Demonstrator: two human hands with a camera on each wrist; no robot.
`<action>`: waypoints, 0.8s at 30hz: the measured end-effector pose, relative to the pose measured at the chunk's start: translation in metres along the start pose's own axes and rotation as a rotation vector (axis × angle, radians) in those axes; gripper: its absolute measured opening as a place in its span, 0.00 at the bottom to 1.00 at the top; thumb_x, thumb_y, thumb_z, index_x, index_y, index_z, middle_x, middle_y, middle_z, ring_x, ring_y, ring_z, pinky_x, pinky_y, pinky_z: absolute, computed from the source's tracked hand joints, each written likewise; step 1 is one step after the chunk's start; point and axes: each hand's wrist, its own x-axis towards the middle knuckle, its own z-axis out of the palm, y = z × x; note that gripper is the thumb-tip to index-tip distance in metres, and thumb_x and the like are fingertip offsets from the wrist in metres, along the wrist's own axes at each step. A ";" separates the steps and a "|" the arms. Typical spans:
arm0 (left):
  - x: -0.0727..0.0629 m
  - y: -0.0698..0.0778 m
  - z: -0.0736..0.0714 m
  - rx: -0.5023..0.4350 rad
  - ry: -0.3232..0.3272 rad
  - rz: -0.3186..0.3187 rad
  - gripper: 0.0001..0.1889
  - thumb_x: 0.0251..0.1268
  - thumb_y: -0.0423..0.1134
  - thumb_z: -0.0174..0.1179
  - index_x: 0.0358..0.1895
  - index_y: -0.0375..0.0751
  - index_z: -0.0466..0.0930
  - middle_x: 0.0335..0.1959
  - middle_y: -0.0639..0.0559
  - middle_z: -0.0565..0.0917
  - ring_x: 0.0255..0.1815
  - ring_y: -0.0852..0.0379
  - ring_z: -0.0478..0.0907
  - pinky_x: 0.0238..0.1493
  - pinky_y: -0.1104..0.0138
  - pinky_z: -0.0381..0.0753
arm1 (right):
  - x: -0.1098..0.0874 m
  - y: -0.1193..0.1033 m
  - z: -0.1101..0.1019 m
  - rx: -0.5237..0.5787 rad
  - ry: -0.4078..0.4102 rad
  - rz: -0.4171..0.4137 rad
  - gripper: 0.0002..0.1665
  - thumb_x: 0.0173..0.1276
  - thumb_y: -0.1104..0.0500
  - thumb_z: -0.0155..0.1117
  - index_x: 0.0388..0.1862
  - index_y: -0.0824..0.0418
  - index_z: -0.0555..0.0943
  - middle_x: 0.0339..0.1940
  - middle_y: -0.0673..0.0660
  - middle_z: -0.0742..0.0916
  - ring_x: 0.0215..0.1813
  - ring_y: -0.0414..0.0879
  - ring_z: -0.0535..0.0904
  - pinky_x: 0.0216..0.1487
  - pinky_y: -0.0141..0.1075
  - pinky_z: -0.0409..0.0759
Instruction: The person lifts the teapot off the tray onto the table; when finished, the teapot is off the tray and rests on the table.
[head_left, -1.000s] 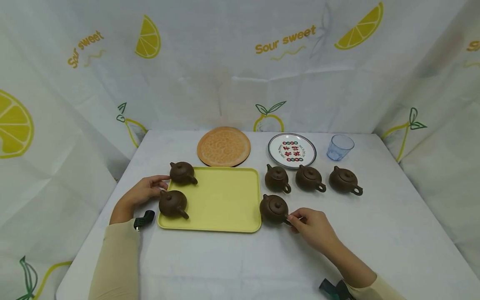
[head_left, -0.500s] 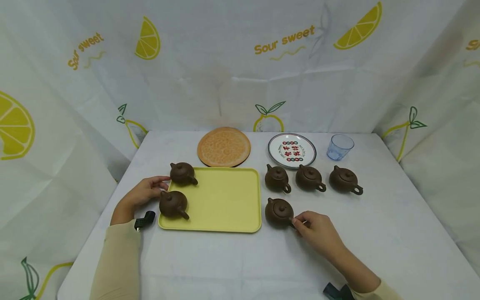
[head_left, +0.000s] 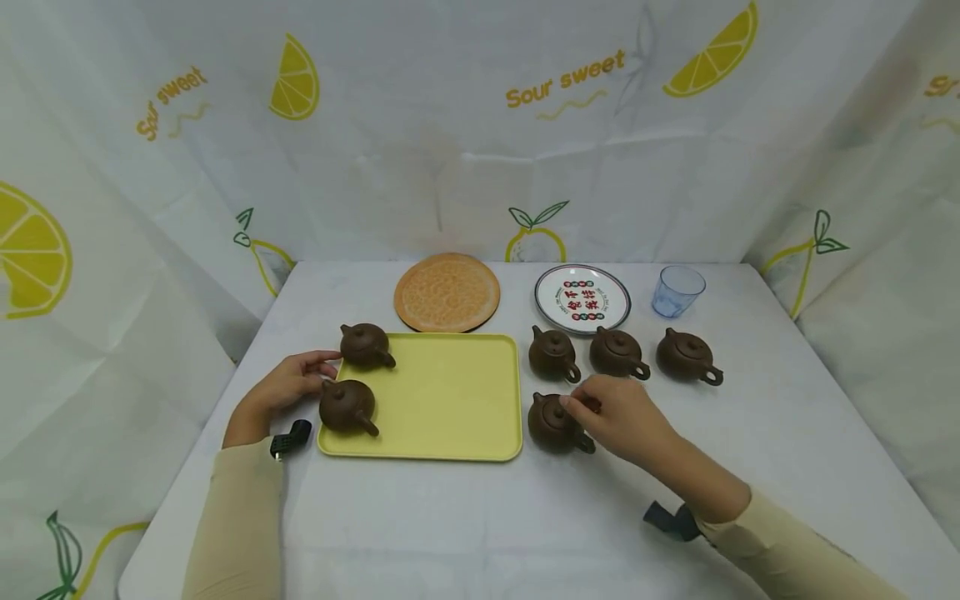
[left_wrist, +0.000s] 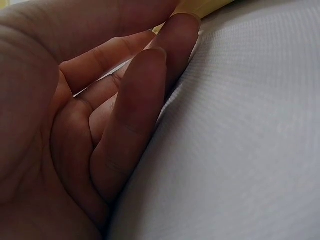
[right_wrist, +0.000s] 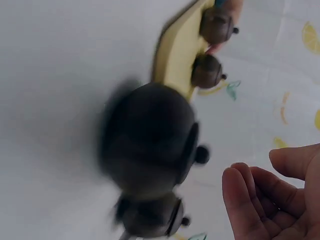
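In the head view my right hand [head_left: 621, 417] hovers by the lid of a brown clay teapot [head_left: 553, 425], which sits on the cloth just right of the yellow tray [head_left: 450, 408]. The right wrist view shows that hand's fingers loosely bent, apart from the blurred teapot [right_wrist: 147, 140]. My left hand [head_left: 291, 385] lies at the tray's left edge, its fingertips touching the rim; up close, the fingers [left_wrist: 135, 110] are relaxed on the cloth. Two more teapots stand on the tray's left side, one at the back [head_left: 363, 345], one nearer [head_left: 346, 407].
Behind my right hand, three teapots form a row: left [head_left: 552, 355], middle [head_left: 616, 352] and right [head_left: 686, 355]. Along the back lie a round tan mat [head_left: 447, 292] and a patterned plate [head_left: 582, 298], with a blue glass [head_left: 677, 292] at the right. Lemon-print cloth hangs behind.
The front teapot on the right was shifted slightly right, away from the tray. My right hand then let go of its handle and rose above the lid. My left hand stayed put.
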 end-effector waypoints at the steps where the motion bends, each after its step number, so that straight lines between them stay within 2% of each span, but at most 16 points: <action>1: 0.000 0.000 -0.001 0.006 0.002 -0.001 0.31 0.55 0.20 0.55 0.67 0.24 0.65 0.42 0.41 0.81 0.35 0.65 0.76 0.39 0.72 0.76 | 0.006 -0.006 0.003 0.018 -0.001 -0.023 0.07 0.66 0.55 0.67 0.29 0.54 0.84 0.22 0.42 0.78 0.25 0.38 0.71 0.24 0.33 0.72; 7: 0.001 -0.003 -0.001 -0.007 0.000 0.015 0.30 0.55 0.19 0.54 0.66 0.22 0.65 0.41 0.42 0.81 0.35 0.64 0.77 0.38 0.72 0.76 | 0.038 -0.051 0.041 0.083 -0.033 -0.158 0.07 0.67 0.53 0.66 0.30 0.54 0.85 0.26 0.42 0.81 0.28 0.34 0.74 0.30 0.32 0.75; 13: -0.001 -0.005 0.003 -0.028 -0.010 0.007 0.31 0.53 0.19 0.54 0.65 0.22 0.65 0.40 0.43 0.81 0.36 0.63 0.77 0.38 0.72 0.76 | 0.057 -0.088 0.092 0.157 -0.149 -0.229 0.11 0.68 0.52 0.63 0.27 0.51 0.84 0.24 0.40 0.81 0.27 0.33 0.73 0.30 0.30 0.73; 18: 0.000 -0.007 0.002 -0.013 0.001 0.004 0.31 0.55 0.19 0.55 0.66 0.22 0.65 0.41 0.42 0.81 0.36 0.62 0.77 0.38 0.72 0.76 | 0.070 -0.113 0.127 0.246 -0.252 -0.209 0.12 0.67 0.49 0.65 0.25 0.50 0.83 0.21 0.38 0.80 0.24 0.32 0.73 0.27 0.27 0.72; 24: 0.000 -0.003 0.000 0.017 0.008 0.008 0.31 0.54 0.19 0.55 0.66 0.25 0.66 0.42 0.40 0.81 0.37 0.64 0.77 0.39 0.73 0.75 | 0.084 -0.137 0.150 0.272 -0.330 -0.146 0.16 0.65 0.42 0.65 0.24 0.49 0.83 0.18 0.37 0.79 0.23 0.32 0.73 0.24 0.27 0.71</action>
